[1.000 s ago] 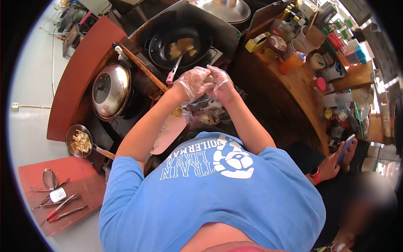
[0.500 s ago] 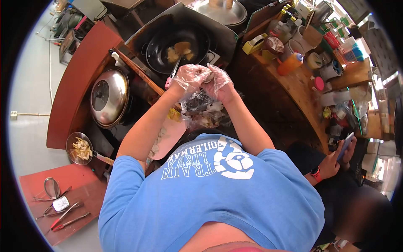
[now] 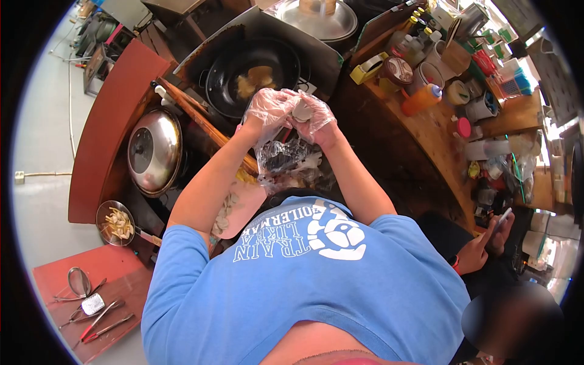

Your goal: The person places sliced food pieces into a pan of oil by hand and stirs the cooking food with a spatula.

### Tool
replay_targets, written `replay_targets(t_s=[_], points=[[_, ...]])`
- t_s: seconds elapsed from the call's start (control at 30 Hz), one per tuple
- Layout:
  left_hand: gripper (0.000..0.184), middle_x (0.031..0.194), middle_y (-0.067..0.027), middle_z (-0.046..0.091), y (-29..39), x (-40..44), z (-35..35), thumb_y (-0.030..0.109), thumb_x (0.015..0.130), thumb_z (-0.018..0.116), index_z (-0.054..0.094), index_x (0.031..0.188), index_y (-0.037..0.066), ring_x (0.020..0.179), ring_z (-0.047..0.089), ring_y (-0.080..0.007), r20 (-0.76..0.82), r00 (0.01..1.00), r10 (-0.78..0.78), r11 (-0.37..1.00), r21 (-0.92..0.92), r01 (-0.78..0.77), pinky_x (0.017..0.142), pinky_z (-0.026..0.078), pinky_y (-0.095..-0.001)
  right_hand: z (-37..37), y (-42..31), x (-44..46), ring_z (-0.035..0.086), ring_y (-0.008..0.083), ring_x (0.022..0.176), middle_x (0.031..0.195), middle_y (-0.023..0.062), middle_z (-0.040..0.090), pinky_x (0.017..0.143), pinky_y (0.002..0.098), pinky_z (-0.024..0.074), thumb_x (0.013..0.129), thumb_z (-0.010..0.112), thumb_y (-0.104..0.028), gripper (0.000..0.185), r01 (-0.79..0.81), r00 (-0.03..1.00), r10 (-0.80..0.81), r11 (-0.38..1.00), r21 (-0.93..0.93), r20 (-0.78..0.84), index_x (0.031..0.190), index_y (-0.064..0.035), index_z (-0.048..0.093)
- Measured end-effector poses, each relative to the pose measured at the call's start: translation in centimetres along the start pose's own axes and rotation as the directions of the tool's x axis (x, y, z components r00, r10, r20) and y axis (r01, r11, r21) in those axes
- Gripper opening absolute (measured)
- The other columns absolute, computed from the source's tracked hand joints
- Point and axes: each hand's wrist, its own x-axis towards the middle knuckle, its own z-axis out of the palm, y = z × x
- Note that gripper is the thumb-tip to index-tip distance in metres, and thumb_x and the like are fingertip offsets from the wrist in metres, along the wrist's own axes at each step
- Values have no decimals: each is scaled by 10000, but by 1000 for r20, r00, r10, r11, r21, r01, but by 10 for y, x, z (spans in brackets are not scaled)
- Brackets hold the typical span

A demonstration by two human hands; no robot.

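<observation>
Red bench [image 3: 112, 267] at your far left carries one small round sieve [image 3: 78, 282], and to the right come one basket of pale strips [image 3: 117, 224], one domed lid [image 3: 155, 152], one pink tray [image 3: 250, 198] with several pale flat pieces, too overlapped for a sure count, and one black wok [image 3: 255, 53]. Just below the wok, your two gloved hands, left hand [image 3: 269, 109] and right hand [image 3: 319, 120], meet with fingers closed around one pale round piece [image 3: 302, 111], probably so that it is shaped or supported from both sides. At right, one orange bottle [image 3: 421, 100] stands on the wooden bench [image 3: 420, 140], likely for easy reach.
</observation>
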Motion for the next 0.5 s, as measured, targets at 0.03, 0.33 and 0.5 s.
replay_targets(t_s=[0.03,0.33,0.5], points=[[253,825,-81,694,-4,6,-2,182,897,666,693,1035,-27,632,648,-119,-10,996,88,976,198,-85,542,562,-259,-9,0,6,614,281,1048,1227,173,600,864,411,511,1010,450,-246,378,-2,1000,2,1000,1,0,1257,28,531],[196,826,-116,685,-14,34,-29,54,870,682,639,1003,-83,626,674,-160,-128,990,-64,998,-25,61,522,591,-294,-27,-13,20,617,295,1087,1188,188,619,968,392,514,1003,498,-261,414,-40,994,49,995,89,-94,1229,83,545],[169,778,-136,684,-37,79,-60,90,864,695,647,923,-62,567,671,-181,-235,964,-126,969,179,170,503,600,-324,-43,-28,2,635,327,1038,1151,216,627,939,419,544,964,581,-209,361,-19,968,39,996,84,-249,1160,94,593]])
